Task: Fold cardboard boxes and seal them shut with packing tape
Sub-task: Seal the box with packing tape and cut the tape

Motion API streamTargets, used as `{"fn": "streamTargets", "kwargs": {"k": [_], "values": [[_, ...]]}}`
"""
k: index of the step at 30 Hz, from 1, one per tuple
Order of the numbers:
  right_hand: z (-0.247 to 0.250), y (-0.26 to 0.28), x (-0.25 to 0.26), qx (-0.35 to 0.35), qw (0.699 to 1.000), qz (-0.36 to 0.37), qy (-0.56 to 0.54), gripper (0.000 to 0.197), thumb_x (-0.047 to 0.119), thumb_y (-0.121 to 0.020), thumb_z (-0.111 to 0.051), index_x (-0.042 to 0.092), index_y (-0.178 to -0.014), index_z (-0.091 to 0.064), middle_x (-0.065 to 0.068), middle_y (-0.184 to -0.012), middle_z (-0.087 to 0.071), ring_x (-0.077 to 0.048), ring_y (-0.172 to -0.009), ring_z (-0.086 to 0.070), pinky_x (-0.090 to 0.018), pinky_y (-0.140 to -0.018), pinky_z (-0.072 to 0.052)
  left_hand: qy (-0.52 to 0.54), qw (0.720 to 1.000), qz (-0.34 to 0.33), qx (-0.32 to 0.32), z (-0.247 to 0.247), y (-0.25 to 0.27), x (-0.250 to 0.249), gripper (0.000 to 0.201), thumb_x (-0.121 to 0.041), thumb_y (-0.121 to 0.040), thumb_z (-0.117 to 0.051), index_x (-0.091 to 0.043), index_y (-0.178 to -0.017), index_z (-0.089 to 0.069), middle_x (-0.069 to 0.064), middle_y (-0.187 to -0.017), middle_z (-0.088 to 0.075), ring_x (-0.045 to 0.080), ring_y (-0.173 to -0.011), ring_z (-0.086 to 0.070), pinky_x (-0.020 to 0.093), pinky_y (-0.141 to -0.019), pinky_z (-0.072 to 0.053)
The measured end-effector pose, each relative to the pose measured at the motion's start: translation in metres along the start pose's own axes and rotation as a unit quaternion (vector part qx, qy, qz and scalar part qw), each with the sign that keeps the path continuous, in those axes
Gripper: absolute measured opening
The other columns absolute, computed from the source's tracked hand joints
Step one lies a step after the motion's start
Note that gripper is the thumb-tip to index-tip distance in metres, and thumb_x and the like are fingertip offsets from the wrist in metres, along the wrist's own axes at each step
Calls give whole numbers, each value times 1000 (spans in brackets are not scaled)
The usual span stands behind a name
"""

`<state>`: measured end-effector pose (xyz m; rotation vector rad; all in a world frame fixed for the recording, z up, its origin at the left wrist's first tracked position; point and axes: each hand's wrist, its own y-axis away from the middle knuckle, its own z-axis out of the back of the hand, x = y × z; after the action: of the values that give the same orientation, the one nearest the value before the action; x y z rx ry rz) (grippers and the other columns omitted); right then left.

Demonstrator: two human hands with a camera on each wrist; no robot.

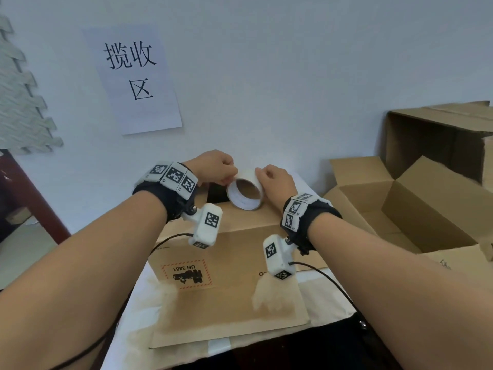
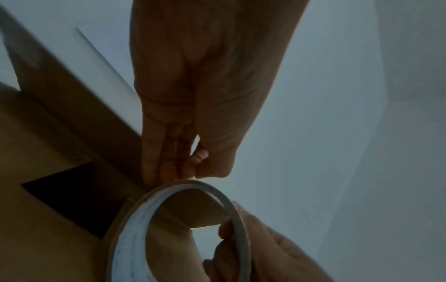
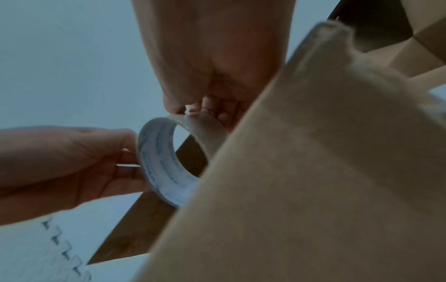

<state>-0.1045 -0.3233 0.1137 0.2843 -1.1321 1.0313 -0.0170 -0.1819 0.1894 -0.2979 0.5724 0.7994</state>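
A roll of clear packing tape (image 1: 245,193) with a brown core is held on edge just above the far end of a cardboard box (image 1: 232,252), which carries a red UN 3481 label. My left hand (image 1: 231,177) pinches the roll's upper left rim between thumb and fingers; the left wrist view shows that pinch by my left hand (image 2: 196,175) right at the rim of the tape roll (image 2: 135,234). My right hand (image 1: 260,178) grips the roll's right side, my right hand (image 3: 185,113) curling over the tape roll (image 3: 159,167). Whether a loose tape end is lifted cannot be told.
A dark gap (image 1: 216,194) shows in the box top behind the roll. An open empty carton (image 1: 400,209) sits at the right, with another carton (image 1: 437,134) behind it. A white wall with a paper sign (image 1: 133,76) stands close behind. Sensor cables (image 1: 328,279) trail across the table.
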Motion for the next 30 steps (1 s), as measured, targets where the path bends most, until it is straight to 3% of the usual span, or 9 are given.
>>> {"fn": "streamTargets", "kwargs": {"k": [5,8,11,13,16,19,24,27,30], "values": [[-4,-10,18,61,995,14,81,34,40,-98,-43,11,-90,-58,-3,-84,-58,-19,-80,-52,-28,-72,-38,13,1000,20,-1,1,-1,8,27,-12,-91,-58,-11,-66,-49,5,-69,-62,16,-67,-63,31,-80,-58],[-7,-19,29,86,991,21,98,30,30,-99,-40,7,-106,-59,-7,-98,-64,-25,-98,-56,-36,-88,-45,16,1000,12,-21,2,1,15,25,-10,-90,-58,-10,-67,-49,5,-70,-60,12,-65,-61,25,-74,-58],[-13,-23,41,116,990,19,84,28,20,-98,-37,6,-115,-55,-9,-112,-62,-23,-98,-57,-35,-88,-44,2,1000,9,-30,2,1,19,24,-7,-89,-55,-10,-66,-48,5,-69,-57,13,-64,-57,29,-76,-56],[-16,-25,44,131,986,32,96,29,23,-99,-38,5,-115,-54,-8,-109,-62,-21,-92,-55,-34,-84,-43,-16,999,7,-31,3,2,20,26,-8,-89,-55,-11,-64,-47,4,-68,-54,12,-63,-53,24,-69,-55],[-19,-25,45,136,983,55,115,29,33,-99,-43,8,-101,-57,-2,-87,-59,-16,-77,-52,-31,-73,-41,-55,998,-12,-24,6,6,21,27,-8,-89,-55,-12,-64,-48,-2,-63,-53,6,-57,-49,7,-48,-39],[-19,-22,51,146,976,76,143,26,25,-97,-45,7,-85,-59,-2,-70,-52,-16,-63,-45,-27,-61,-36,-121,992,-38,9,15,12,22,20,-13,-88,-58,-12,-68,-53,-8,-62,-52,4,-57,-44,14,-52,-34],[-22,-17,63,168,962,110,186,23,18,-95,-44,3,-101,-60,-8,-88,-60,-18,-77,-50,-25,-60,-37,-124,991,-28,46,44,23,26,21,-18,-87,-59,-14,-67,-56,-16,-51,-50,0,-49,-41,18,-54,-34],[-28,-15,72,190,949,141,209,26,17,-94,-45,1,-105,-62,-14,-99,-67,-18,-80,-51,-32,-71,-43,-117,991,-7,60,63,27,24,20,-23,-83,-56,-11,-67,-59,-6,-58,-52,8,-53,-43,27,-59,-38],[-33,-14,75,201,945,152,207,24,20,-95,-45,6,-105,-62,-5,-93,-63,-17,-83,-53,-27,-71,-40,-132,990,2,42,70,29,25,22,-24,-82,-56,-14,-63,-60,-1,-62,-52,11,-59,-44,30,-65,-40]]}}
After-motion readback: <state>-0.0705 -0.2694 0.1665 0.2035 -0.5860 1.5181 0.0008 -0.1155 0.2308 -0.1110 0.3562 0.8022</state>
